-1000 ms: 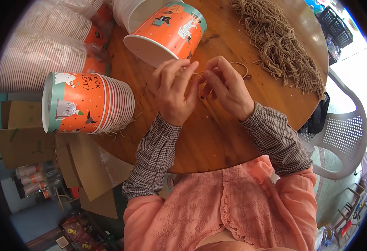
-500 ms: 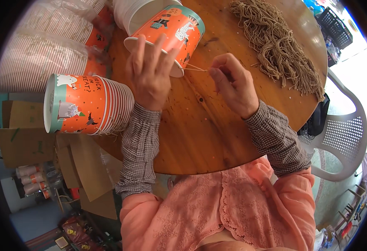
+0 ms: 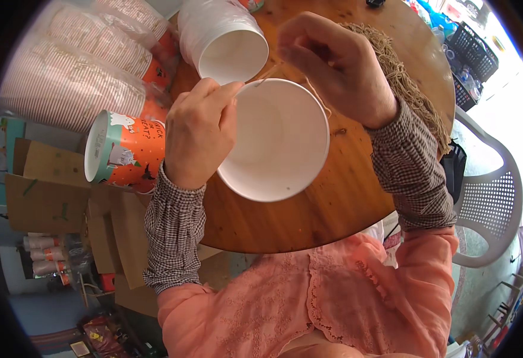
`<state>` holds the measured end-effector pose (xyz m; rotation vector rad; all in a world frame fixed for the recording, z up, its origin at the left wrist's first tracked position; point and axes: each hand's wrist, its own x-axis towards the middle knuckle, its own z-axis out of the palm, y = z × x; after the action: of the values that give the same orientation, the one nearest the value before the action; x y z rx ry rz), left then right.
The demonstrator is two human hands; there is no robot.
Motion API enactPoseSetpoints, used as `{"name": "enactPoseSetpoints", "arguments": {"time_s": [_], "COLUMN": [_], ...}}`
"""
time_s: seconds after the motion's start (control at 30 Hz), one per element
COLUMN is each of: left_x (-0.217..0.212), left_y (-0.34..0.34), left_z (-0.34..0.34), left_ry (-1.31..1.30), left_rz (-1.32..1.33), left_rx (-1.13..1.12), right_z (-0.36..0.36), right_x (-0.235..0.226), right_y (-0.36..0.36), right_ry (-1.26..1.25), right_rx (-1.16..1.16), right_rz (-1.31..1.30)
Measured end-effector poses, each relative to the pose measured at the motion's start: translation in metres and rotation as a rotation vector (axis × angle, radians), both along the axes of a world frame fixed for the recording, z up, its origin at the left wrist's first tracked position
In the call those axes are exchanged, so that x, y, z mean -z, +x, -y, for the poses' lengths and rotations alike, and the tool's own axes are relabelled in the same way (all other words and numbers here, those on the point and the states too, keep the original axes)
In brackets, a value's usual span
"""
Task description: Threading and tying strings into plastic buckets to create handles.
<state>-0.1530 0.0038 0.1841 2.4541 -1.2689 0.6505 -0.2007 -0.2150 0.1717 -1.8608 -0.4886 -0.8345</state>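
A paper bucket (image 3: 276,152) with a white inside faces its open mouth toward me, over the table. My left hand (image 3: 205,134) is closed on the upper left of its rim. Above and to the right of it, my right hand (image 3: 342,74) is pinched, with a thin tan string running from the rim toward its fingertips. A tan string (image 3: 320,98) also shows along the outside of the bucket's right edge. The bucket's outer wall is hidden from this angle.
A pile of tan strings (image 3: 413,89) lies at the right of the round wooden table (image 3: 273,230). White nested buckets (image 3: 231,51) lie behind; stacked orange printed buckets (image 3: 127,149) lie left, near bagged stacks (image 3: 70,83). Cardboard boxes (image 3: 50,203) and a grey chair (image 3: 494,191) flank the table.
The bucket has tipped, so its mouth now faces me instead of its printed side. My left hand has come down onto the rim and closed. My right hand has moved up and right.
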Motion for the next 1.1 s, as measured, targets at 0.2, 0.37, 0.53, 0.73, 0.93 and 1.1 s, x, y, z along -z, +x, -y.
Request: {"name": "enactPoseSetpoints", "arguments": {"time_s": [0.2, 0.37, 0.53, 0.73, 0.93, 1.1], "left_x": [0.017, 0.038, 0.037, 0.032, 0.038, 0.049], "left_y": [0.027, 0.030, 0.032, 0.026, 0.029, 0.031], "left_z": [-0.010, -0.001, 0.016, 0.032, 0.035, 0.046], "left_ry": [-0.015, -0.199, -0.496, -0.567, -0.532, -0.334], "left_rz": [-0.295, -0.303, -0.699, -0.827, -0.958, -0.732], "left_rx": [0.036, 0.140, 0.239, 0.282, 0.256, 0.229], "right_z": [-0.008, -0.015, -0.015, -0.010, -0.004, 0.013], "right_x": [-0.011, 0.001, -0.004, -0.009, -0.006, -0.025], "right_y": [0.021, 0.038, 0.035, 0.034, 0.031, 0.031], "right_ry": [-0.306, -0.415, -0.443, -0.400, -0.214, -0.054], "right_rx": [-0.100, -0.112, -0.080, -0.148, -0.128, -0.103], "right_rz": [-0.077, -0.062, -0.104, -0.238, -0.288, -0.029]}}
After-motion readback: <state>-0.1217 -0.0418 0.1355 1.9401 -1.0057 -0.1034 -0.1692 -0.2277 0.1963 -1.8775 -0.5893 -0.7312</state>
